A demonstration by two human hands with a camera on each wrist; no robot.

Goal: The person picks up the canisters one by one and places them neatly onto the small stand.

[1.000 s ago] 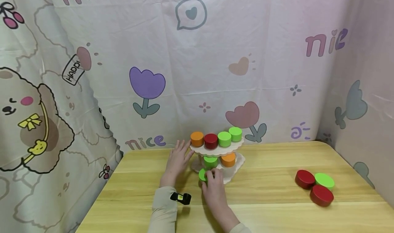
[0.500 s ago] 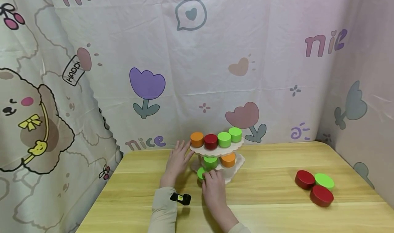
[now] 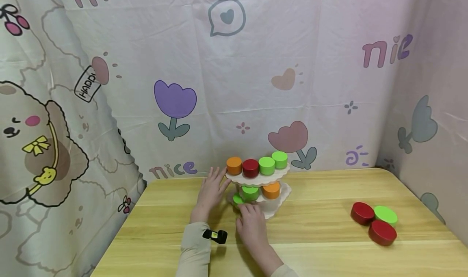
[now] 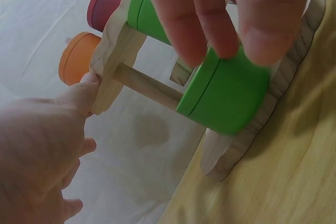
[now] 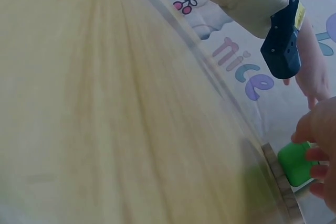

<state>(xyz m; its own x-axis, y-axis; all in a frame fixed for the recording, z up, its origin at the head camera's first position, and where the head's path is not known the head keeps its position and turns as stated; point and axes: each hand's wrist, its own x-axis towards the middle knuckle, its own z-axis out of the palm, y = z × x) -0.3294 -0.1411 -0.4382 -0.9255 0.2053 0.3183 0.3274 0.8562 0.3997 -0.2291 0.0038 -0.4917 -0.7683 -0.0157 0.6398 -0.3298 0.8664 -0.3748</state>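
Nearest, the grain of the worktop [image 3: 153, 228] is shown, and a black wrist device [image 3: 215, 235] is worn at the left sleeve [image 3: 195, 244]. By the fingertips of the right hand [image 3: 252, 224], a front green block [image 3: 237, 199] is touched at the front left of the stand's lower tier [image 3: 269, 207]; the grip is not closed round it, thumb and fingers being held apart. The block's flat round end is turned upward, its axis roughly parallel to the wooden post [image 4: 149, 87]. Part of it is covered by the fingers, so whether it is fully seated cannot be told; in the right wrist view the hand is cut off by the frame. Well to the right, two red blocks [image 3: 382, 232] and a lime block [image 3: 385, 216] are clustered. The upper tier [image 3: 248, 180] is touched at its rim by the left hand [image 3: 211, 189], whose grip is spread. On the lower tier a rear green block [image 3: 250, 193] and an orange block [image 3: 271, 190] are partly hidden by the upper one, where an orange, a red and two green blocks are carried. Farthest, a printed cloth [image 3: 234, 66] is hung, its top lettering cut off
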